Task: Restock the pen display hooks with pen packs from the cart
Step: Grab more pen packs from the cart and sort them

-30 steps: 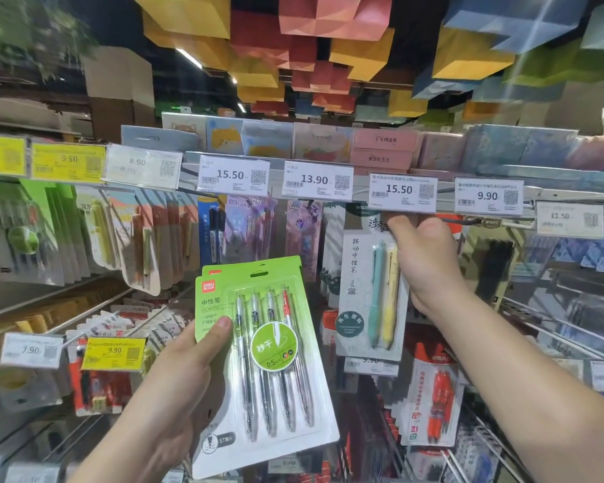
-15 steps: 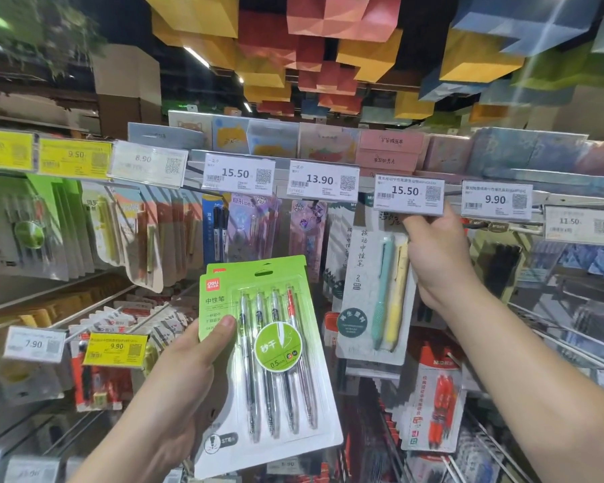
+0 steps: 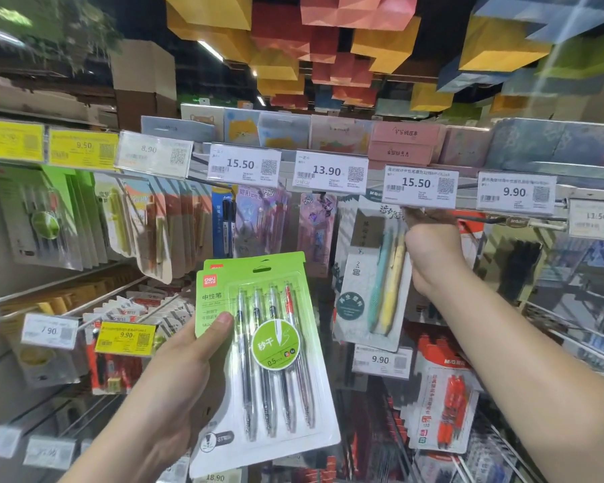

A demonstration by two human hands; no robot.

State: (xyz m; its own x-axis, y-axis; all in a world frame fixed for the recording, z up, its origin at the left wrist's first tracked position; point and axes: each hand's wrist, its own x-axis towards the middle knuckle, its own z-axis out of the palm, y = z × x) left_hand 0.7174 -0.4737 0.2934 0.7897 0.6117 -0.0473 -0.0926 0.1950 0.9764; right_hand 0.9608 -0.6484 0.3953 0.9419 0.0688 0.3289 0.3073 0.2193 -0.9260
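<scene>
My left hand (image 3: 175,381) grips a small stack of green-topped pen packs (image 3: 269,360), thumb across the front card; each pack holds several pens. My right hand (image 3: 429,249) is raised to the display hook under the 15.50 price tag (image 3: 421,185), fingers curled at the top of a white pack with a teal and a yellow pen (image 3: 372,273) that hangs there. Its fingertips are hidden behind the tag. Matching green packs (image 3: 46,221) hang at the far left.
Hooks with other pen packs fill the rack: purple cartoon packs (image 3: 316,231), orange-red packs (image 3: 447,409), tan packs (image 3: 161,231). Price tags line the rail. Boxed notebooks (image 3: 403,142) stand on the top shelf. Wire hooks (image 3: 572,325) stick out at right.
The view has tilted slightly downward. My right hand stays at the hook under the 15.50 tag with the white pack. The left hand keeps the green packs steady.
</scene>
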